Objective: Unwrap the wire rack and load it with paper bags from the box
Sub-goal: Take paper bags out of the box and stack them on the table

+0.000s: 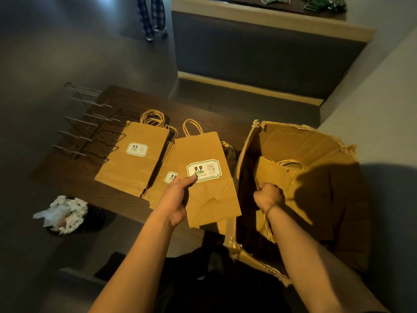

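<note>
My left hand (178, 199) pinches a flat kraft paper bag (207, 177) at centre frame, thumb on its glossy white label, twisted-cord handle pointing up. My right hand (268, 197) is curled round another bag (274, 175) inside the torn corrugated cardboard box (316, 141) at right. Two stacks of bags (135, 161) lie on the dark wood-grain bench (67, 177); the thin wire rack (90, 129) lies flat at left.

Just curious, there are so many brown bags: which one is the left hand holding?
The labelled bag in the middle, lifted above the table; the left hand pinches its edge. The others lie flat or sit in the box.
</note>
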`<state>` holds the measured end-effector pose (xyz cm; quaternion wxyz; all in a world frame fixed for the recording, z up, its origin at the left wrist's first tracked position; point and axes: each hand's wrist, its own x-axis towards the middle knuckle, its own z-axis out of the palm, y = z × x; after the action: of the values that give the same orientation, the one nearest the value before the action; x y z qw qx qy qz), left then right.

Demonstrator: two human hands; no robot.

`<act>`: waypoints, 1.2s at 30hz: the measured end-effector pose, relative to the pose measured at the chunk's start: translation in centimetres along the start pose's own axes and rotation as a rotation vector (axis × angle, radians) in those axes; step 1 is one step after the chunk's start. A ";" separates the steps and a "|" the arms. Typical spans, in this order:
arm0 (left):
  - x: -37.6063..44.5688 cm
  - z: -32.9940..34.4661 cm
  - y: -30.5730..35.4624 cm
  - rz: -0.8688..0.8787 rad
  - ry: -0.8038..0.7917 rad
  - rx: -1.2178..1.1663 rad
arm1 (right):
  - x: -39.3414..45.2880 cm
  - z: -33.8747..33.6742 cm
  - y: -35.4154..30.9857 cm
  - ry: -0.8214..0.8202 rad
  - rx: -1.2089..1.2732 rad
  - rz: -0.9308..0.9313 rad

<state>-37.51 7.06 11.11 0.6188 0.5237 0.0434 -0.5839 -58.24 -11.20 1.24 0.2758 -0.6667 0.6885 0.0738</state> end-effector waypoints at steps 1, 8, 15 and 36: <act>0.0 0.2 -0.1 -0.005 -0.005 0.002 | 0.1 -0.9 0.5 -0.006 0.023 -0.017; 0.1 0.9 0.0 -0.024 -0.009 0.004 | 0.4 -7.4 3.9 -0.117 0.276 -0.099; -0.2 1.8 1.2 0.054 -0.025 0.107 | -1.5 -16.2 3.7 0.162 -0.115 -0.198; -1.7 5.5 0.9 0.020 -0.301 -0.011 | -12.8 -8.2 -13.1 0.535 -0.239 -1.329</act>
<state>-40.47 4.16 15.27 0.6270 0.4274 -0.0521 -0.6493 -48.53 -5.14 17.71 0.0098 -0.9650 0.1688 -0.2002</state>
